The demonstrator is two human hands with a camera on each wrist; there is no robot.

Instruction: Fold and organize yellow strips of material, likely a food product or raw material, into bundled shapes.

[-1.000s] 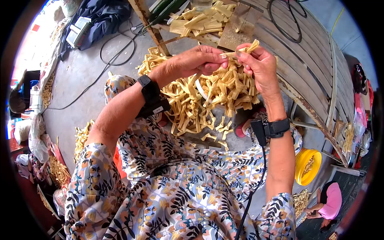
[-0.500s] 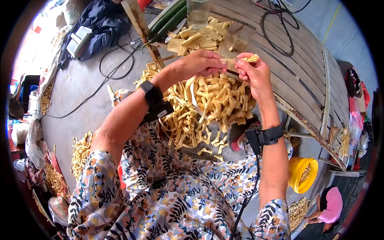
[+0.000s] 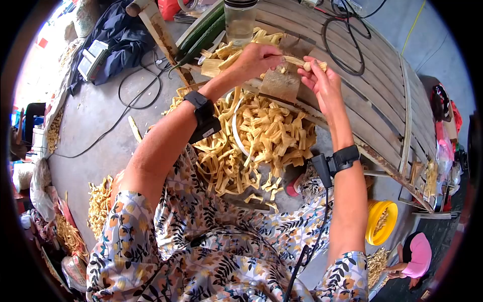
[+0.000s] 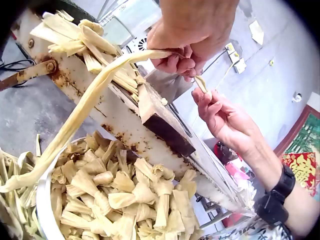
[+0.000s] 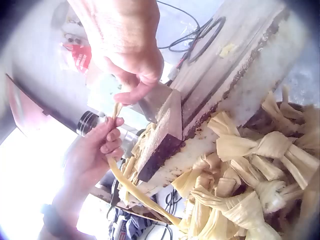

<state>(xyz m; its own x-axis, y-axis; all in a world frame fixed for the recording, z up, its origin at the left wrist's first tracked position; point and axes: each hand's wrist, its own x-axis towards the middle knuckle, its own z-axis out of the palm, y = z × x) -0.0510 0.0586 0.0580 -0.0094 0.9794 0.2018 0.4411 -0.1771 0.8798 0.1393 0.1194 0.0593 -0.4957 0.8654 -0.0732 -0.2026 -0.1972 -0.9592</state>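
My left hand (image 3: pixel 259 59) pinches a long pale yellow strip, like tofu skin. From that hand the strip (image 4: pixel 92 97) trails down toward the lower left in the left wrist view. A short stretch runs across to my right hand (image 3: pixel 323 83), whose thumb and fingertips pinch a knotted part (image 3: pixel 307 66). Both hands are raised over the edge of a wooden board (image 3: pixel 282 86). Below them, knotted strips (image 3: pixel 276 131) are heaped in a container with a white rim (image 3: pixel 235 126). Loose long strips (image 3: pixel 211 166) lie beside it on the left.
A slatted table (image 3: pixel 372 95) extends right, with a coiled black cable (image 3: pixel 347 63) on it. Cut yellow pieces (image 3: pixel 216 65), a jar (image 3: pixel 239 25) and cucumbers (image 3: pixel 201 38) stand at its left end. A yellow bucket (image 3: pixel 381 221) and a person in pink (image 3: pixel 417 254) are at lower right.
My hands have moved apart, with more strip showing between them and a knot visible at the right hand. The left hand has shifted up and left. The head view has also shifted slightly.
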